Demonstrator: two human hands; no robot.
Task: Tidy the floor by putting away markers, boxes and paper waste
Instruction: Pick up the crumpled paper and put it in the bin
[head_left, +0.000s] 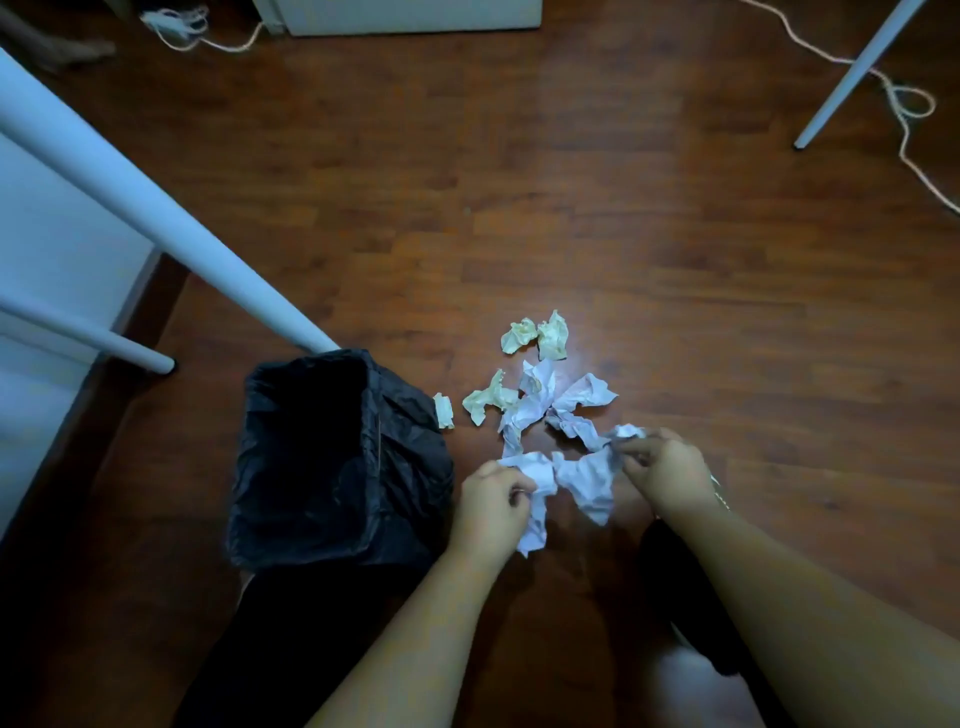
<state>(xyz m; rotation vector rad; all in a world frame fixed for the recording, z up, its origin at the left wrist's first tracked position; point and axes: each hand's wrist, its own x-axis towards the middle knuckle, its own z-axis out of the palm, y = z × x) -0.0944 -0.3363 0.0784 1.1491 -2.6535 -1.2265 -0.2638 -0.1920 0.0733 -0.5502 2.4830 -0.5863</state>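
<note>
Fingers half-buried in crumpled white paper, grip unclear.

Black bin liner, white and seemingly cream paper scraps

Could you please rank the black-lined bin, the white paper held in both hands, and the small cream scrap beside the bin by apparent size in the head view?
1. black-lined bin, clearly largest.
2. white paper, gripped by the left hand and right hand; it lies nearer the camera, which may enlarge it.
3. small cream scrap, smallest.
</note>
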